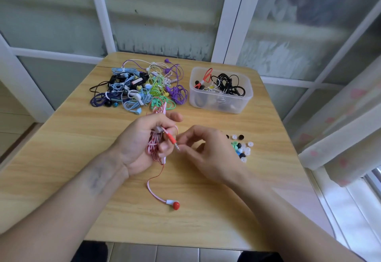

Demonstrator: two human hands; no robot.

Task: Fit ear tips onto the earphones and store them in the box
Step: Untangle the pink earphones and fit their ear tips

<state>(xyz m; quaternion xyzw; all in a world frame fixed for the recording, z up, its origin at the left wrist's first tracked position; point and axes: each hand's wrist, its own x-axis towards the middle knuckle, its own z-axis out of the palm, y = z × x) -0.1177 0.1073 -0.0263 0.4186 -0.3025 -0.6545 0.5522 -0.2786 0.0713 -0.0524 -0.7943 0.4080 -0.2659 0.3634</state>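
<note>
From the head camera, the left hand (142, 144) was curled around a coiled bundle of red-and-white earphone cable (153, 145), gripping it above the wooden table (68, 138). The cable's red jack plug (172, 139) stuck out toward the right hand (204, 150), whose thumb and forefinger pinched the plug's metal tip; the other fingers were loosely bent. A loose strand hung from the bundle down to 1 red earbud (175, 205) lying on the table nearer the person. Just right of the right hand lay a small heap of ear tips (242, 148) in clear, black, green and blue. At the far side sat a tangle of coloured earphones (140, 86), and beside it a clear plastic box (220, 90) holding black and red earphones.
</note>
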